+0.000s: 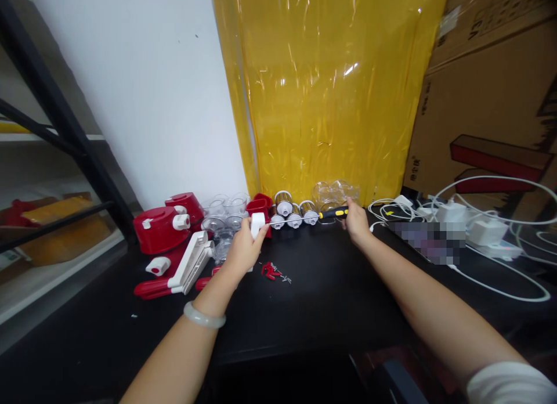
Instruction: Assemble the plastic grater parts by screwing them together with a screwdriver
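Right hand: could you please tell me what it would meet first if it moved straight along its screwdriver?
It would probably meet the white part in the left hand; the screwdriver tip looks nearly there.

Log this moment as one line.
left hand: holds white part | right hand: holds screwdriver, tip at part | surface: black table

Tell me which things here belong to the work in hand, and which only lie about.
In hand: white part in the left hand; screwdriver in the right hand, tip at that part; loose screws, probably.
Lying about: red housings, white crank, clear cups, metal drums, chargers, cardboard box.
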`<state>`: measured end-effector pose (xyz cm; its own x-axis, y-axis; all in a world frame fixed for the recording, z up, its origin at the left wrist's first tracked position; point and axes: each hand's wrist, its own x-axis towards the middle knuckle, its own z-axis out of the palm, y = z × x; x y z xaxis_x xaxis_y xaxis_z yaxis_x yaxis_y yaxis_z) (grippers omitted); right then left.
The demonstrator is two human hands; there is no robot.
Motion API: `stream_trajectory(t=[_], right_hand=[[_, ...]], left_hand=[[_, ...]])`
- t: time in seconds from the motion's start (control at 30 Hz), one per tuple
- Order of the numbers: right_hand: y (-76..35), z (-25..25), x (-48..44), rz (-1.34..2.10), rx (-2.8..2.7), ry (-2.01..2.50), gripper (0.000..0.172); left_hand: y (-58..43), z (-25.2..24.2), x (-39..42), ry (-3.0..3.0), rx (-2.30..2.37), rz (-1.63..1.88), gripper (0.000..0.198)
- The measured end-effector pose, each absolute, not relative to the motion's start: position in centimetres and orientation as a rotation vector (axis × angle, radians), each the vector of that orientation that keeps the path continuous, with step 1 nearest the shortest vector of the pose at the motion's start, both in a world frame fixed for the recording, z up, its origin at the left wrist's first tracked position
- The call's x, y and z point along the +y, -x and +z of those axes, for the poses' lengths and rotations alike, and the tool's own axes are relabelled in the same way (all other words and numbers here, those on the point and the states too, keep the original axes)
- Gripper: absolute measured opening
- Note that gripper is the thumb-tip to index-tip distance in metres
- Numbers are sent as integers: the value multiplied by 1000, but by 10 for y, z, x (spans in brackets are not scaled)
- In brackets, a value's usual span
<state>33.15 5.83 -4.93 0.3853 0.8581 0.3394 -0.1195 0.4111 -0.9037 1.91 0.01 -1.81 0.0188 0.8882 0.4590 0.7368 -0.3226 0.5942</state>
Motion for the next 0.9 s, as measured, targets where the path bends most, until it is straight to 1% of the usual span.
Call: stream_trajectory(t=[0.27,0.5,0.73,0.9], right_hand=[[-325,-47,56,841,-965,775,27],[-325,-49,58,805,-1001,765,22],[-324,-48,57,806,-1001,760,29],[-321,-43,51,838,-973,783,37]], left_hand=[[-21,-15,-1,-1989,1667,1213,45],[-20,-16,0,-1992,1655,1236,42],[-21,-15,0,-1955,1652,1246,44],[-20,-16,1,-1954,1656,1244,44]])
